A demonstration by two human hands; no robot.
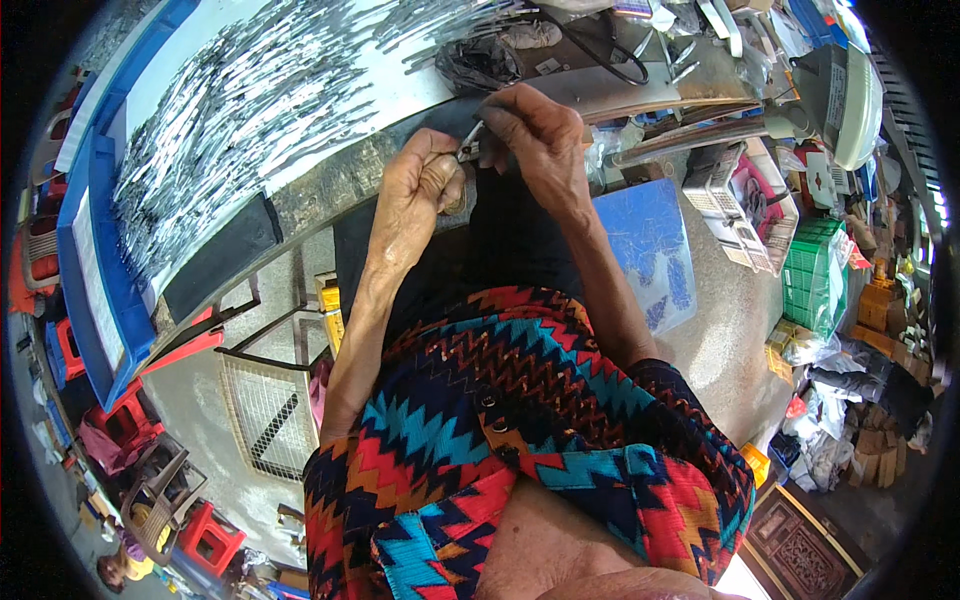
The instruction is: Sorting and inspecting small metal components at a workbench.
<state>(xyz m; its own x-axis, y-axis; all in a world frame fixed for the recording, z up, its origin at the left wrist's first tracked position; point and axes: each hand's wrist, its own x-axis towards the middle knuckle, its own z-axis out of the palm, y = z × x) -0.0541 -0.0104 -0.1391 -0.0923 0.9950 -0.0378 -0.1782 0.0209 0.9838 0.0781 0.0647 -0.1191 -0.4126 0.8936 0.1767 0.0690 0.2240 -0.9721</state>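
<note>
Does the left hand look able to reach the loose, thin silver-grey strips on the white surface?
Probably yes: the strips lie just past the worn table edge, nothing visible between, though the left hand seems busy pinching a small metallic piece.

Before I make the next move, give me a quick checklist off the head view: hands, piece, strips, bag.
1. Left hand on the small shiny piece: ok, fingers closed at it.
2. Right hand on the piece: ok, thumb and fingers pinched at its upper end.
3. Whole piece visible: not ok, fingers cover part of it.
4. Firmness of hold: cannot tell from one picture.
5. Thin strips neatly stacked: not ok, spread loosely and overlapping.
6. Black bag out from between the hands: ok, it lies beyond them.
</note>
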